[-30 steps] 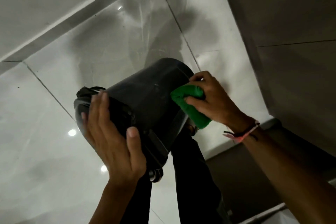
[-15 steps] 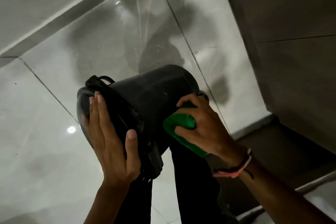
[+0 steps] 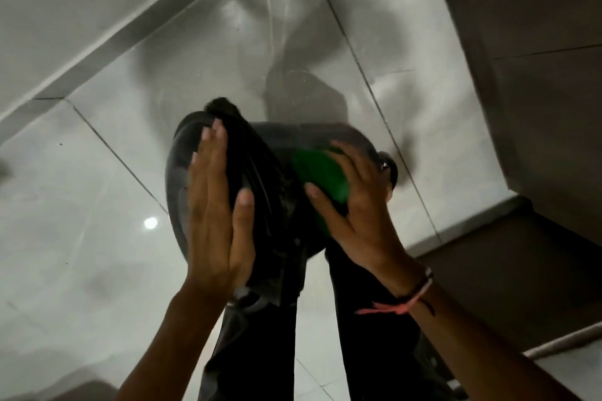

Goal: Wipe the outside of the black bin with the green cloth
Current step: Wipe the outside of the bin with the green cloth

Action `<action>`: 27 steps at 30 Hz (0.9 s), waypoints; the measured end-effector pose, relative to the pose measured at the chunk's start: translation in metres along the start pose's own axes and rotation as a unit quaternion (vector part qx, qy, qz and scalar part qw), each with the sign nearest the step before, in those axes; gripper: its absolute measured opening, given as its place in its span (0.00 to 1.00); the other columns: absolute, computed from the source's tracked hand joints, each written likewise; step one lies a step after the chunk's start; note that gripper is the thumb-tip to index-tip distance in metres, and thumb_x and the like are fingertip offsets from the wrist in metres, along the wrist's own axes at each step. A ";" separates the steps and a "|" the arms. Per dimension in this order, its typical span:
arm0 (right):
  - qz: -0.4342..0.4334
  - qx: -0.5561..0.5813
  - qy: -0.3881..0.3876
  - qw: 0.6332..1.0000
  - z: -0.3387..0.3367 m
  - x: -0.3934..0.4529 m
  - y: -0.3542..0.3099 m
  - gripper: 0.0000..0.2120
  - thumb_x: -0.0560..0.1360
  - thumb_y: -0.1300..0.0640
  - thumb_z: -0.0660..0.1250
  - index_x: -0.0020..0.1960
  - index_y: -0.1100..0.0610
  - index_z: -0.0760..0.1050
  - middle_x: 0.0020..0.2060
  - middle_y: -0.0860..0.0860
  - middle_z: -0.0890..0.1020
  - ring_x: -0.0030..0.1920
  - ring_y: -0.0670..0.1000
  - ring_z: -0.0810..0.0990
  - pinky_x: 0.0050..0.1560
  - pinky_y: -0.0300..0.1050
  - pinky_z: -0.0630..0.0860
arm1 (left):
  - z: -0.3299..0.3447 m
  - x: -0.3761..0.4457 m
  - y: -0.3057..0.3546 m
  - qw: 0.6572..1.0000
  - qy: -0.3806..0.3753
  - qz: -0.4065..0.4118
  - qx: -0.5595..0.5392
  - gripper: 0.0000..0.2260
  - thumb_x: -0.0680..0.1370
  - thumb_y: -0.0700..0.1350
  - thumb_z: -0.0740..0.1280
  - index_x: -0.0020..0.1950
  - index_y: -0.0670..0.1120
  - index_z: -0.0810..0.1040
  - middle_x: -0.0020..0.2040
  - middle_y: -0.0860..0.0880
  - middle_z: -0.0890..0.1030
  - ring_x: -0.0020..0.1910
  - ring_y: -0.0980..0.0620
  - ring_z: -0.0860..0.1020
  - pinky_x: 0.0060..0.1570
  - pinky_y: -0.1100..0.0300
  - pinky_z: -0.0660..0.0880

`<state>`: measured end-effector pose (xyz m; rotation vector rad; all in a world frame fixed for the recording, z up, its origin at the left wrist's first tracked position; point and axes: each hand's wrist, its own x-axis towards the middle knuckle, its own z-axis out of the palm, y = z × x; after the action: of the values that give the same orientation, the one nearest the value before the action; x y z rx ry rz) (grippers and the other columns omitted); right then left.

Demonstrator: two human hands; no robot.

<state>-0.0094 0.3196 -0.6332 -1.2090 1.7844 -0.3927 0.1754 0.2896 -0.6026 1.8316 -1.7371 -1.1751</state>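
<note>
The black bin (image 3: 280, 140) is lifted off the floor and tipped on its side, its lid end toward the left. My left hand (image 3: 215, 205) lies flat on the lid end, thumb hooked over the rim, holding the bin up. My right hand (image 3: 355, 205) presses the green cloth (image 3: 321, 172) against the bin's side wall near the rim. The cloth is bunched under my fingers and partly hidden by them. The frame is blurred by motion.
Glossy pale floor tiles (image 3: 97, 205) spread to the left and behind the bin. A dark wall (image 3: 521, 42) rises on the right, with a dark step (image 3: 505, 254) at its foot. My legs in black trousers (image 3: 374, 335) stand directly below the bin.
The bin has tipped further, its lid end rising. My right hand slid the green cloth along the side wall from the base end toward the rim, closer to my left hand.
</note>
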 end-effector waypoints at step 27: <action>0.177 0.095 -0.196 0.960 0.049 0.132 0.005 0.17 0.79 0.46 0.70 0.65 0.50 0.81 0.59 0.53 0.87 0.61 0.55 0.84 0.65 0.51 0.80 | -0.017 -0.034 -0.042 0.996 -0.070 0.037 0.051 0.29 0.89 0.58 0.46 0.86 0.44 0.56 0.88 0.49 0.56 0.88 0.43 0.54 0.86 0.39 0.53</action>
<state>0.0151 0.2196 -0.7291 -0.7494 1.5347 -0.1019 0.2190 0.3241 -0.6128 1.7620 -1.9592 -1.2312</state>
